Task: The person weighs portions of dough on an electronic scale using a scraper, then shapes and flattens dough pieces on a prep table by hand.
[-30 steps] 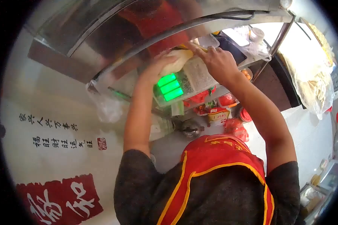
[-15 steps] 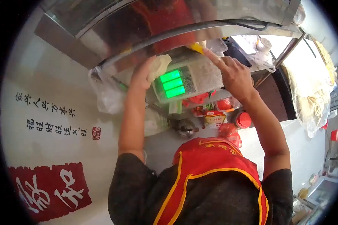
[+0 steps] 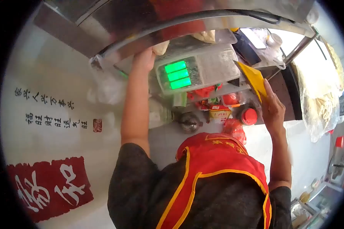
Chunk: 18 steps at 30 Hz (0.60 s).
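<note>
My left hand (image 3: 144,60) reaches up to the edge of the metal hood, which hides part of its fingers. It is closed on a pale piece of dough (image 3: 161,48), only the lower part of which shows. My right hand (image 3: 273,108) grips a yellow dough scraper (image 3: 253,78), its blade pointing up and left. Between the hands is a weighing scale (image 3: 218,68) with three green-lit displays (image 3: 178,74). Another piece of dough (image 3: 205,36) lies on the surface above the scale, partly cut off by the hood.
The metal hood (image 3: 149,36) with a black cable crosses the top. Below the scale are a red-lidded jar (image 3: 249,116), several packets and a metal pot (image 3: 190,122). A plastic bag (image 3: 105,82) hangs at left. Dough under plastic sheeting (image 3: 317,103) lies at right.
My right hand has moved right and down, carrying the scraper away from the scale. The left hand has risen with its dough towards the hood. A second dough piece shows more fully.
</note>
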{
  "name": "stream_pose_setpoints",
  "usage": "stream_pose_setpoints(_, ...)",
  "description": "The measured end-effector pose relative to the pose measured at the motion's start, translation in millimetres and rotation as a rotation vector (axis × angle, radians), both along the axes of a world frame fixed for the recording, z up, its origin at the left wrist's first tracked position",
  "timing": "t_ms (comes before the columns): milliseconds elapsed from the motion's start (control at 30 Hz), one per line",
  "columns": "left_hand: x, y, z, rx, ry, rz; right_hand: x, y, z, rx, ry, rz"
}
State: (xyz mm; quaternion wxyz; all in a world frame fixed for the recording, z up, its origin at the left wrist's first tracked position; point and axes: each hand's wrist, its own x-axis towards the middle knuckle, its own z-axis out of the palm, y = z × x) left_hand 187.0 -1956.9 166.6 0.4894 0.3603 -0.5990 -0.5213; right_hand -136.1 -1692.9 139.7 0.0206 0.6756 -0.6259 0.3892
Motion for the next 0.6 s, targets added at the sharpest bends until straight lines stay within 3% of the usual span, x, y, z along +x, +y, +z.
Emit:
stream_pose_setpoints(67, -6.2, -7.1, -4.8, -0.209, -0.625, 0.257, -3.9, 18.6, -7.0, -0.012, -0.038, -0.065)
stream_pose_setpoints(100, -2.2, -12.0, -3.8, -0.039, -0.851, 0.011, -7.4, 25.4, -9.9, -0.03, -0.053, -0.1)
stream_pose_setpoints(167, -16.8, 6.1, 8.5, -0.416, -1.27, 0.005, -13.8, 40.9, -16.8, -0.005, -0.051, -0.163)
stream_pose_setpoints(267, -50.2, 7.3, 25.5, -0.319, -1.148, -0.028, -16.6, 60.3, -25.9, -0.044, -0.203, -0.203)
stream_pose_setpoints(300, -62.8, 0.8, 20.0, -0.416, -1.092, -0.021, -18.9, 67.0, -32.0, -0.052, -0.171, -0.265)
stream_pose_setpoints(333, -79.1, -6.7, 15.4, -0.425, -1.032, -0.094, -20.1, 76.2, -30.2, 0.036, -0.183, -0.319)
stream_pose_setpoints(367, -96.1, -14.6, 10.8, -0.43, -0.972, -0.169, -22.7, 80.8, -35.0, -0.055, -0.198, -0.294)
stream_pose_setpoints(433, -139.4, -14.2, 27.7, -0.292, -1.092, -0.356, -25.5, 98.5, -42.0, 0.015, -0.193, -0.331)
stream_pose_setpoints(500, -160.8, -64.4, -24.3, -0.642, -1.105, -0.148, -22.4, 118.5, -40.1, 0.019, -0.282, -0.396)
stream_pose_setpoints(533, -173.2, -57.7, -6.8, -0.457, -1.066, -0.358, -19.5, 130.7, -37.5, 0.069, -0.334, -0.446)
stream_pose_setpoints(567, -176.2, -81.1, -32.9, -0.849, -0.85, -0.227, -18.9, 143.2, -35.6, 0.101, -0.358, -0.498)
stream_pose_setpoints(600, -181.4, -77.1, -27.5, -0.416, -0.898, -0.295, -17.7, 156.0, -33.6, 0.134, -0.382, -0.549)
